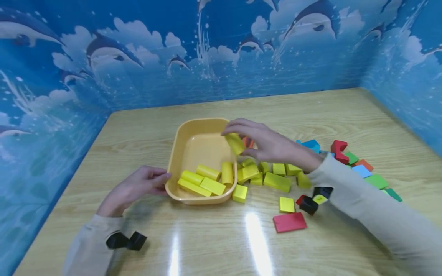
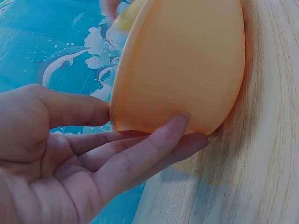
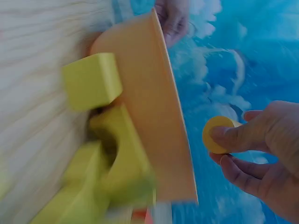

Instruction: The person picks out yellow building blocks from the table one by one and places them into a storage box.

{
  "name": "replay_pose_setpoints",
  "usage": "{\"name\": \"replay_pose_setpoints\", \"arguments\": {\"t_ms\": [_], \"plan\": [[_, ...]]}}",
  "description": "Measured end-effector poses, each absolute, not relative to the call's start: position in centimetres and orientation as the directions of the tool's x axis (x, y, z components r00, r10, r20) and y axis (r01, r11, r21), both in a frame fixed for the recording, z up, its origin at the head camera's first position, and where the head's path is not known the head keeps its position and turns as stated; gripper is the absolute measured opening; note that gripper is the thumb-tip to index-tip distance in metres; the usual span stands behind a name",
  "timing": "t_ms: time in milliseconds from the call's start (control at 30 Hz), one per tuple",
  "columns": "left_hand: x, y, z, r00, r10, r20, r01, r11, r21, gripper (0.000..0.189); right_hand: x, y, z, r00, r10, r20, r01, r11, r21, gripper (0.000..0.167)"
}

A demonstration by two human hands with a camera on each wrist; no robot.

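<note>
Blue sheeting (image 1: 221,65), printed with dolphins, clouds and spray, standing along the far, left and right edges of a wood-grain table (image 1: 138,130). Head view: one pale orange tub (image 1: 200,145), between the table's left and right edges, containing five yellow blocks (image 1: 212,186) — three cylinders, two oblongs — gathered at its near end. Left hand (image 1: 139,184): partly open, holding the tub at its near-left corner. Right hand (image 1: 266,142): fingers and thumb closed on one yellow cylinder (image 1: 235,143), raised at the tub's right rim. Loose yellow pieces (image 1: 277,181): grouped off the tub's right side; one cube (image 1: 239,193) just beside its near-right corner. Closer to the table's near edge: a yellow square block (image 1: 286,205) and a red slab (image 1: 289,222). Toward the table's right edge: mixed blocks (image 1: 377,181) in red, green, blue and orange. Left wrist view: thumb at the rim, other fingers lightly bent along the outer wall. Right wrist view: cylinder pinched between thumb and fingers, round end showing; loose yellow pieces beside the tub's outer wall, several blurred — contact cannot be told.
</note>
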State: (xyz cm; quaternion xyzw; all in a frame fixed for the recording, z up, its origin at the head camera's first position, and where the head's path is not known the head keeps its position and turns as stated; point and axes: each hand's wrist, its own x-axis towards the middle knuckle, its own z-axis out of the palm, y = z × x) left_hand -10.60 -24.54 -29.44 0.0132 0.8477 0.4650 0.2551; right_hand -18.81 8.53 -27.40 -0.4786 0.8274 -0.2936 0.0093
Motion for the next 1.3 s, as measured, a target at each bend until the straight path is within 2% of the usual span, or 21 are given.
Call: {"name": "replay_pose_setpoints", "arguments": {"t_ms": [100,200,300,433,600,733,900,1000,1133,1200,1300], "plan": [[-10.7,-24.7,-29.4,-0.866,0.263,-0.425,-0.210,0.580,0.787,0.042,-19.9,4.1,-27.4,-0.475,-0.854,0.211,-0.825,0.350,-0.444,0.069],[-10.7,-24.7,-29.4,-0.861,0.258,-0.438,-0.222,0.585,0.780,0.042,-20.7,0.3,-27.9,-0.435,-0.894,0.103,-0.848,0.368,-0.382,0.074],[-10.8,-24.4,-29.4,-0.856,0.248,-0.453,-0.240,0.585,0.775,0.043,-21.0,-1.7,-28.7,-0.419,-0.908,0.022,-0.855,0.387,-0.345,0.075],[-10.9,-24.3,-29.4,-0.858,0.246,-0.451,-0.241,0.583,0.776,0.044,-21.1,-2.6,-29.5,-0.402,-0.915,-0.027,-0.865,0.389,-0.317,0.079],[-10.8,-24.2,-29.5,-0.860,0.260,-0.439,-0.231,0.569,0.789,0.044,-21.3,-2.5,-29.8,-0.440,-0.889,-0.125,-0.854,0.457,-0.247,0.082],[-10.8,-24.2,-29.5,-0.860,0.236,-0.453,-0.247,0.585,0.772,0.043,-21.6,-2.6,-29.7,-0.456,-0.873,-0.172,-0.839,0.486,-0.245,0.079],[-10.9,-24.2,-29.3,-0.854,0.197,-0.481,-0.277,0.609,0.743,0.044,-21.9,-2.4,-30.0,-0.419,-0.883,-0.210,-0.856,0.462,-0.234,0.064],[-10.9,-24.2,-29.2,-0.854,0.204,-0.479,-0.276,0.602,0.749,0.044,-22.1,-2.2,-30.3,-0.428,-0.880,-0.206,-0.859,0.467,-0.210,0.053],[-10.8,-24.2,-29.2,-0.855,0.212,-0.474,-0.273,0.594,0.757,0.043,-22.5,-2.1,-30.6,-0.466,-0.866,-0.181,-0.855,0.493,-0.162,0.028],[-10.8,-24.2,-29.2,-0.855,0.206,-0.476,-0.277,0.593,0.756,0.042,-22.6,-2.0,-30.7,-0.486,-0.855,-0.182,-0.844,0.513,-0.154,0.026],[-10.8,-24.3,-29.3,-0.856,0.210,-0.473,-0.273,0.594,0.757,0.042,-22.6,-1.8,-30.7,-0.510,-0.833,-0.214,-0.812,0.548,-0.200,0.032]]}}
